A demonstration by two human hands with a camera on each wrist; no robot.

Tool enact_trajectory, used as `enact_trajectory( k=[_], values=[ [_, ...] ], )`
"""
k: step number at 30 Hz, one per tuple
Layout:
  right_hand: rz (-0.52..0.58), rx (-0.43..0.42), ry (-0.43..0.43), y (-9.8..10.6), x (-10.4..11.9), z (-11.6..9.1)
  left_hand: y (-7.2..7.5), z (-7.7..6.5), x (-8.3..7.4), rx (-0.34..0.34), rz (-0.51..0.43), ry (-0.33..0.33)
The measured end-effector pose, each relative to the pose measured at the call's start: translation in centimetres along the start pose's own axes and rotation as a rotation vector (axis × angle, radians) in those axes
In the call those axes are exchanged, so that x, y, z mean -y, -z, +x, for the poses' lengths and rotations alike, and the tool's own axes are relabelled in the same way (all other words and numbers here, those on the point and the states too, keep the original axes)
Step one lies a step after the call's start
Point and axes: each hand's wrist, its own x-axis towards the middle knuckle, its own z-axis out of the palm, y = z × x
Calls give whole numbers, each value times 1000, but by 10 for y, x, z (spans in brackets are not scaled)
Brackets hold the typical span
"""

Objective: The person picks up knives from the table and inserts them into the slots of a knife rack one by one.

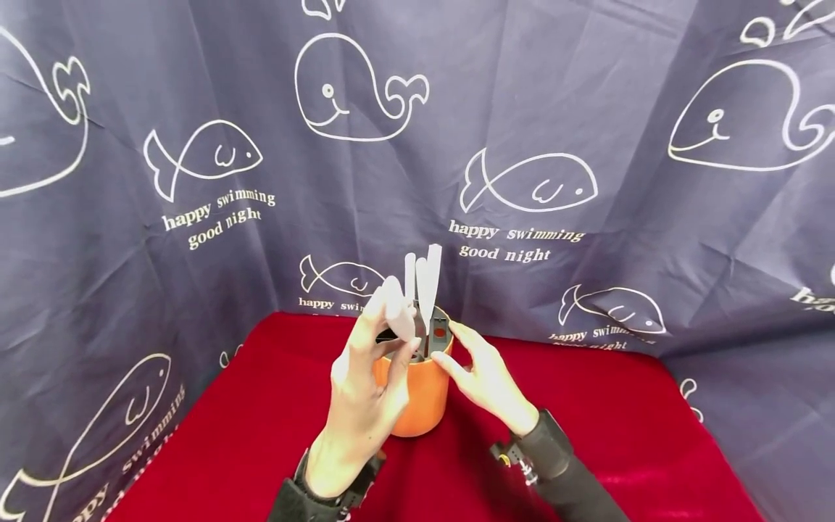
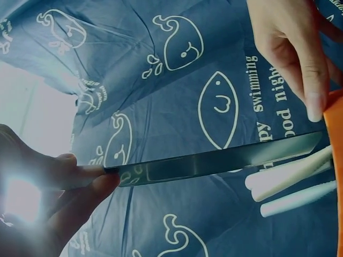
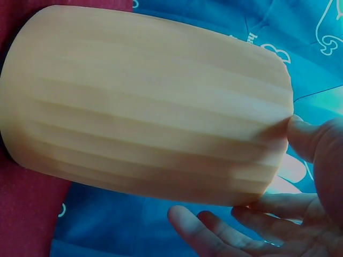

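Note:
My left hand (image 1: 365,384) grips a knife (image 2: 220,160) by its white handle (image 1: 398,312). In the left wrist view, the bare blade stretches to the orange holder, its tip close to the rim. An orange round holder (image 1: 420,402) stands on the red cloth. My right hand (image 1: 489,377) holds the holder's rim at its right side, thumb and fingers on the edge; the right wrist view shows the holder's ribbed side (image 3: 144,107). Several white handles (image 1: 427,279) stick up out of the holder. How deep their lower ends sit is hidden.
Red cloth (image 1: 280,406) covers the table. A dark blue curtain (image 1: 391,188) printed with whales and fish hangs behind and along both sides. Inside the holder's rim, a grey piece with a red mark (image 1: 440,332) shows beside my right fingers.

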Motion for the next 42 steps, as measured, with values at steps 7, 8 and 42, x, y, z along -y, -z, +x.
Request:
enact_trajectory(
  k=[7, 8, 42],
  values=[
    [4, 14, -24, 0, 1, -1, -3, -1, 4, 23, 0, 27],
    [2, 15, -28, 0, 1, -1, -4, -1, 5, 28, 5, 29],
    [15, 6, -1, -1, 1, 0, -16, 9, 49, 257, -18, 358]
  ],
)
